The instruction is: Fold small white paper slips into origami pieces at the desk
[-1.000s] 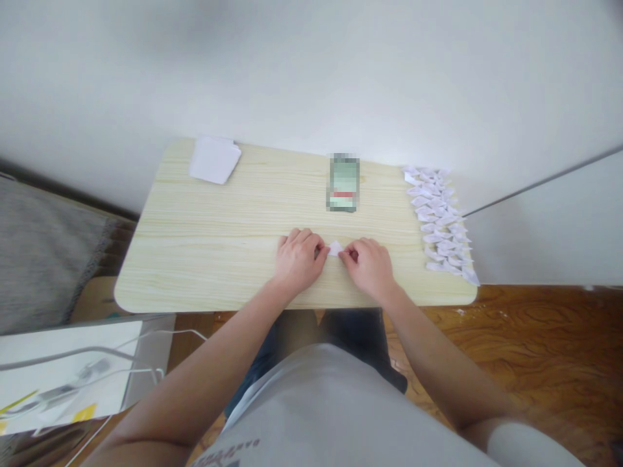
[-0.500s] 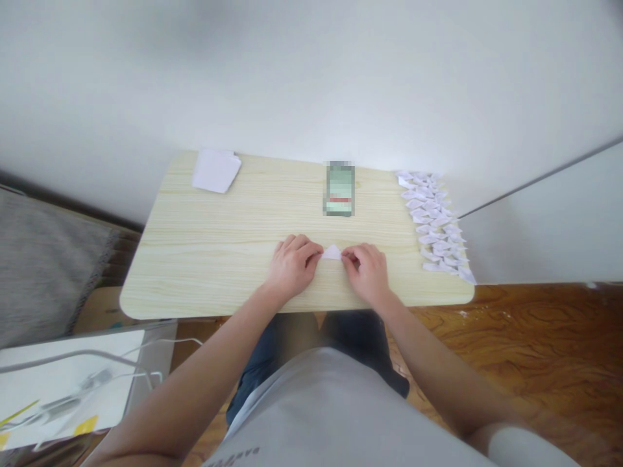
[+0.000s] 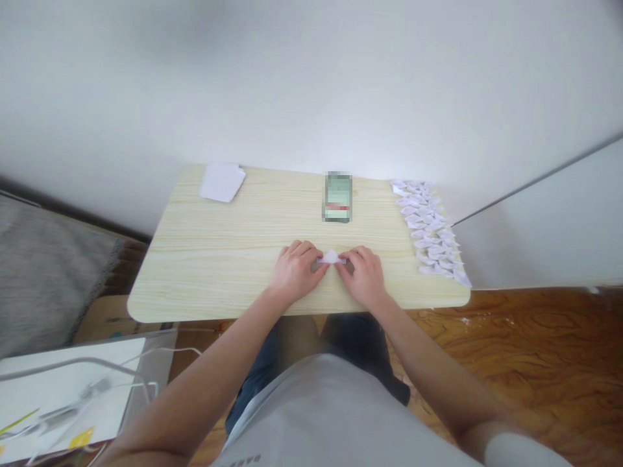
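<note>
White paper, folded small with a little peak in the middle, sits between my two hands as I look down from the head camera. My left hand [image 3: 296,269] pinches one end of this folded paper [image 3: 332,257] with the thumb and fingers. My right hand [image 3: 363,274] pinches the other end the same way, so both hands are nearly closed and close together. The paper's peak points away from me.

Under my hands is a pale wooden table [image 3: 209,259] with round corners. Just past my hands lies a flat green thing [image 3: 337,198] with a red stripe, too blurry to tell what it is. Far past my left hand, and off to its left, is a pile of white paper [image 3: 222,181]. Over to the right of my right hand, lots of pointy white folded shapes [image 3: 431,227] lie close together in rows along the table's side.

Down to the left of my left hand, well away from it, a pale cord [image 3: 87,360] runs over a white board [image 3: 109,353]. Below my hands are my grey shirt [image 3: 311,408] and dark blue trousers [image 3: 348,331].
</note>
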Motion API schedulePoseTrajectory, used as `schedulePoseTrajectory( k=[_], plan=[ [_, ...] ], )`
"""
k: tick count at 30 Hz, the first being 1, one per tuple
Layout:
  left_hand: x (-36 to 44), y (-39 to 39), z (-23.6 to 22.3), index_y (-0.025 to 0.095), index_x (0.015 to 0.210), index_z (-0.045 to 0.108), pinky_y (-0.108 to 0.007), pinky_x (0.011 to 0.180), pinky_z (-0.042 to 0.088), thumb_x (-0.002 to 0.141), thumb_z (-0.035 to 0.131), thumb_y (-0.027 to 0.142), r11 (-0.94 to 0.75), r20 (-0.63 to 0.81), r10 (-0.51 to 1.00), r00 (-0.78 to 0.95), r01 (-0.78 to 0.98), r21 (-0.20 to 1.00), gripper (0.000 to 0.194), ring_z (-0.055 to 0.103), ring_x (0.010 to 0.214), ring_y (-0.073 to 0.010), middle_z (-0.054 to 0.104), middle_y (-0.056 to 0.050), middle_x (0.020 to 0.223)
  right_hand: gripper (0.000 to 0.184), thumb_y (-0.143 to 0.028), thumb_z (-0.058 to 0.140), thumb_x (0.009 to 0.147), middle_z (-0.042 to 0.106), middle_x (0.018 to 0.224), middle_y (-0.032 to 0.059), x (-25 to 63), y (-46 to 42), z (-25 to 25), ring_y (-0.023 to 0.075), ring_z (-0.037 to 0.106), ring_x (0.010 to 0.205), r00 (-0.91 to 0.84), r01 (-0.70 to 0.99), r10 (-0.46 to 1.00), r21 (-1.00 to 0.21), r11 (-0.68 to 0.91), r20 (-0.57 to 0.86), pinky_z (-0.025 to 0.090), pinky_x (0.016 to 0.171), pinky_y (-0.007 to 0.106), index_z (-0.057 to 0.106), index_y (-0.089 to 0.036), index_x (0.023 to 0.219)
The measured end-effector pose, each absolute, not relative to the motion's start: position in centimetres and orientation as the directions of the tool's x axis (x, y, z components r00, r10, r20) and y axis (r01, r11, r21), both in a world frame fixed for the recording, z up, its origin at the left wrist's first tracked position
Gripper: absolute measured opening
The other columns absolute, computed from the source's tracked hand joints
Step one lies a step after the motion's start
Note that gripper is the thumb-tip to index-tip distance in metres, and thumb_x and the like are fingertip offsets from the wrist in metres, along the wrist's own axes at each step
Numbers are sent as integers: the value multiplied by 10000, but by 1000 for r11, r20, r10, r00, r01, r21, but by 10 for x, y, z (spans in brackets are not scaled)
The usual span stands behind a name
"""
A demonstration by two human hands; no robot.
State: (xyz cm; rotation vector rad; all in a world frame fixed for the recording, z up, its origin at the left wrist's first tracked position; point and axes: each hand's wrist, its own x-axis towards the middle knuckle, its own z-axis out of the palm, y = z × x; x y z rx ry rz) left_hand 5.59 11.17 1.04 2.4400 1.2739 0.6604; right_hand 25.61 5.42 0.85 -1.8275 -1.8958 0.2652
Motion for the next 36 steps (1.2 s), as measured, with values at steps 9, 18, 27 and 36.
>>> schedulePoseTrajectory(
  k=[9,18,27,36],
  plan=[
    [59,113,14,227,1002,706,-420,907,440,935,655,318,-575,252,815,522,676,461,123,610,1071,-280,722,-84,1048,232,-395,574,1036,701,1046,83,257,57,4,252,613,1039,-10,878,971,-463,122,238,413,936,389,729,-225,1068],
    [60,116,13,234,995,724,-409,879,450,963,623,277,-604,279,794,540,651,459,114,618,1030,-259,726,-77,1011,160,-355,674,962,706,1035,72,254,64,5,243,639,1002,-11,869,961,-472,147,278,438,900,384,722,-224,1041],
    [60,118,12,237,970,726,-421,877,485,911,648,216,-589,296,805,514,634,501,100,626,1021,-264,722,-74,993,119,-322,664,977,701,1020,60,256,67,7,231,647,1001,-52,869,958,-460,183,284,446,858,374,739,-242,1025],
    [57,121,8,235,1008,700,-450,919,520,848,636,121,-571,319,816,482,591,569,207,645,1056,-276,727,-77,1031,163,-338,596,1026,709,1027,74,258,67,4,241,643,1010,-61,864,956,-464,194,286,447,870,378,722,-238,1051]
  ],
)
